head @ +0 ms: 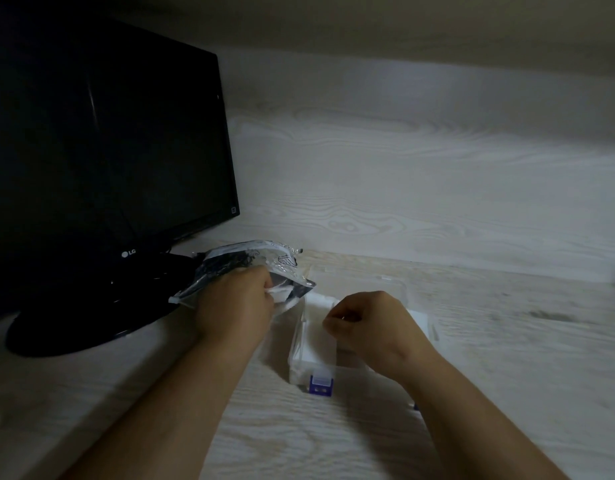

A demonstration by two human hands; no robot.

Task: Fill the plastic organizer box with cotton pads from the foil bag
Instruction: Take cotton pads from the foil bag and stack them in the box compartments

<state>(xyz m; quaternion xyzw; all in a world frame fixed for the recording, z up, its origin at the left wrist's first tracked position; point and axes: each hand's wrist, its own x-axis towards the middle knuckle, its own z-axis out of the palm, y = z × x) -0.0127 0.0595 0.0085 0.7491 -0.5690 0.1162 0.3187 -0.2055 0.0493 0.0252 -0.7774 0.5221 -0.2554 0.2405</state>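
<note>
A crinkled foil bag (250,263) lies on the desk beside the monitor base, its open mouth toward the box. My left hand (235,303) grips the bag at its mouth, where white cotton pads (282,294) show. The clear plastic organizer box (394,289) with a blue latch (321,385) stands just right of the bag, its lid open, white pads (316,327) filling its left compartment. My right hand (365,322) hovers over the box with curled fingers; whether it pinches a pad is unclear.
A black LG monitor (102,140) on a round base (74,327) stands at the left, close behind the bag. A light wood-grain desk (333,438) runs to a matching back panel (420,188).
</note>
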